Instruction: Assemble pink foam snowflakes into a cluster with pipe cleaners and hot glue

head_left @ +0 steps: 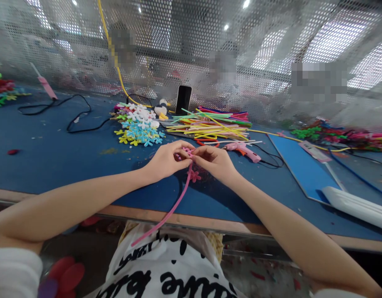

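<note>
Between my two hands is a pink pipe cleaner [182,194], its upper end bent into small loops at my fingertips. Its long tail curves down over the table's front edge toward my lap. My left hand [169,159] pinches the looped part from the left. From the right, my right hand [214,162] closes thumb and forefinger on the same part. Just below the fingers, a pink pipe-cleaner flower [194,176] lies on the blue table [69,161]. My fingers partly hide the loops.
Beyond my hands lie a pile of pipe-cleaner flowers [139,126], loose straight pipe cleaners [212,124] and red-handled scissors [208,142]. A pink glue gun [243,151] sits at right, near a blue board [303,165]. A phone [183,100] stands against the perforated screen [191,54].
</note>
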